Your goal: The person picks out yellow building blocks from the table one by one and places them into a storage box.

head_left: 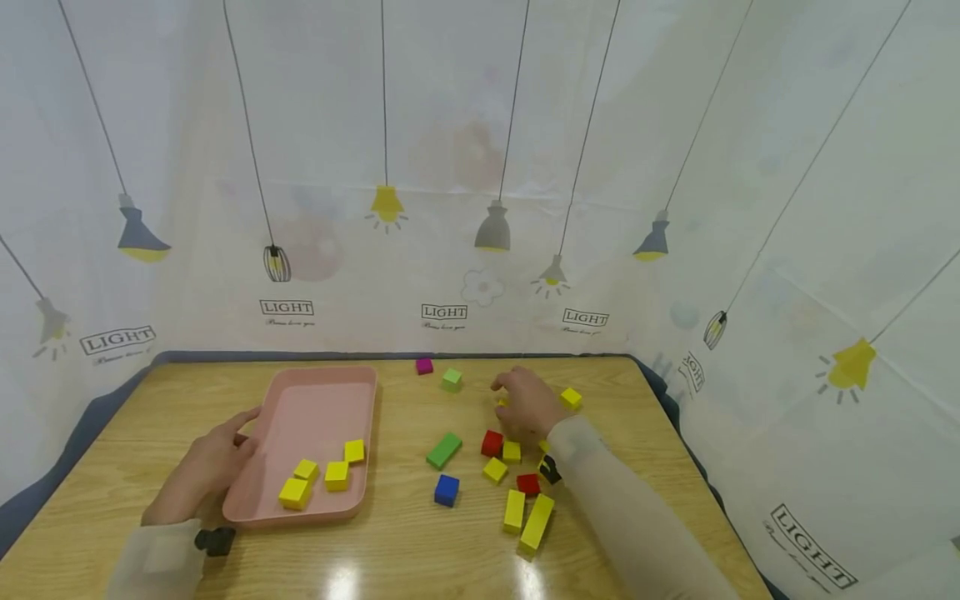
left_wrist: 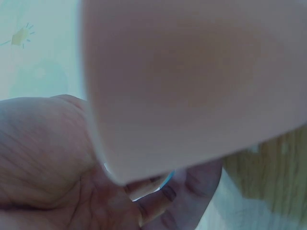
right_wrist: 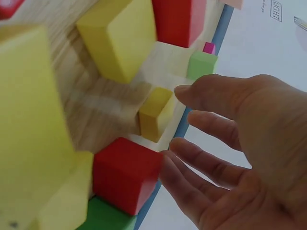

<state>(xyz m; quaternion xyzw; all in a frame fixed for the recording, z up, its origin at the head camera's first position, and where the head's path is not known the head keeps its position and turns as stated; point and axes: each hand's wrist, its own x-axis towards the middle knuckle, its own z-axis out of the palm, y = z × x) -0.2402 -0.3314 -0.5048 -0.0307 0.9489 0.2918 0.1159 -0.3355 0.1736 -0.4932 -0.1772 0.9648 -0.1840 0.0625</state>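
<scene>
My left hand point(head_left: 206, 467) rests against the left side of a pink tray point(head_left: 322, 408), its fingers along the outside of the rim. In the left wrist view the tray's wall point(left_wrist: 192, 86) hides part of that hand. Several yellow cubes point(head_left: 337, 476) lie in the tray's near part. My right hand point(head_left: 527, 402) reaches over the loose blocks with fingers spread and nothing between them. A small yellow block point(right_wrist: 156, 115) sits just off its thumb tip in the right wrist view. A red block point(right_wrist: 128, 175) overlaps its lower fingertips there.
Right of the tray lie a green block point(head_left: 445, 451), a blue cube point(head_left: 446, 490), red cubes point(head_left: 492, 443) and two long yellow blocks point(head_left: 536, 523). Farther back are a light green cube point(head_left: 452, 380) and a magenta cube point(head_left: 424, 366). A lamp-printed curtain point(head_left: 435, 275) rises behind the wooden table point(head_left: 412, 550).
</scene>
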